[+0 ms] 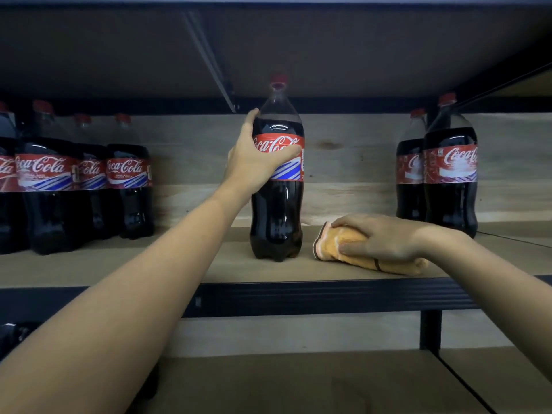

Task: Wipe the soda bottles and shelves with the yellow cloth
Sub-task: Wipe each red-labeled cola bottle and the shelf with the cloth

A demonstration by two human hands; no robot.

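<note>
A large cola bottle (277,204) with a red cap and red label stands upright in the middle of the wooden shelf (233,270). My left hand (254,156) grips it around the label, thumb across the front. Just right of the bottle lies the folded yellow cloth (334,246) on the shelf board. My right hand (379,237) rests on top of the cloth, fingers bent over its left end and thumb against its front.
Several cola bottles (80,186) stand grouped at the shelf's left end. Two more bottles (442,171) stand at the right. A dark metal rail (328,295) edges the shelf front. Another shelf board hangs close overhead, and a lower shelf (298,380) lies below.
</note>
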